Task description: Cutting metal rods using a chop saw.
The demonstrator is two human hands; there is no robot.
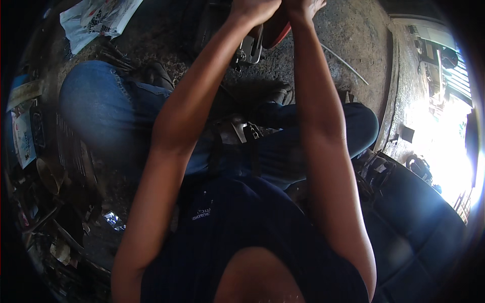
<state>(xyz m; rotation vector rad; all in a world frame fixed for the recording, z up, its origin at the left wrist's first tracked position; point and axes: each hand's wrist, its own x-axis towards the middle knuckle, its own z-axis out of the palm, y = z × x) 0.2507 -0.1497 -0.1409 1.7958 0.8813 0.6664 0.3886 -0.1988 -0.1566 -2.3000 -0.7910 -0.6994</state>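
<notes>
Both arms stretch far forward, and the top edge of the picture cuts off part of each hand. My left hand (256,10) is closed, its fingers curled round something I cannot make out. Close on its right, my right hand (304,8) also looks closed, with a few fingertips showing at its outer side; what it grips is hidden. Between the wrists a dark rounded piece with a red rim (277,36) shows below the hands. Beside it, under my left wrist, is a slotted metal bracket (252,49), seemingly part of a dark machine on the ground.
A white plastic bag (96,22) lies at the far left. A thin pale rod (345,63) rests on the rough floor (356,35) at right. Scrap and metal parts (55,222) crowd the left side. My bent legs (116,108) flank the work spot. A dark padded seat (419,237) stands behind right.
</notes>
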